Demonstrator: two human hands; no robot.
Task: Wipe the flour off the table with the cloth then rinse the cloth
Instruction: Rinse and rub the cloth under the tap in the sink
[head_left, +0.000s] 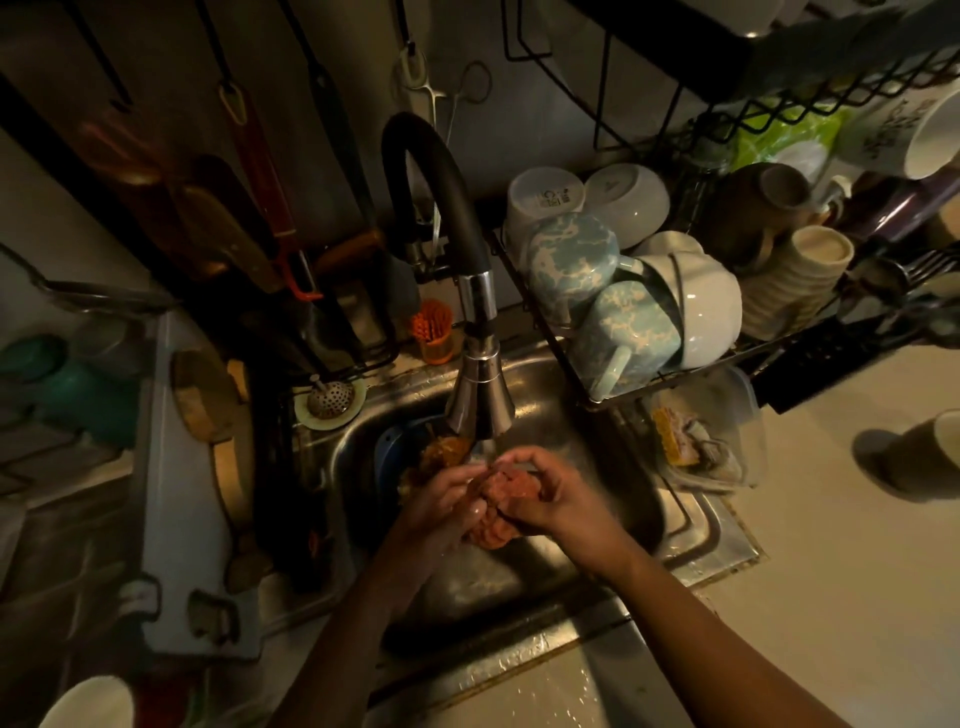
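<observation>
Over the steel sink (524, 384), left hand (441, 506) and right hand (553, 499) clutch the bunched cloth (501, 512) under the tap (480, 395)

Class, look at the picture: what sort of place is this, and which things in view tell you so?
Most likely a home kitchen: a steel sink under a running tap, and a rack of washed mugs beside it.
</observation>
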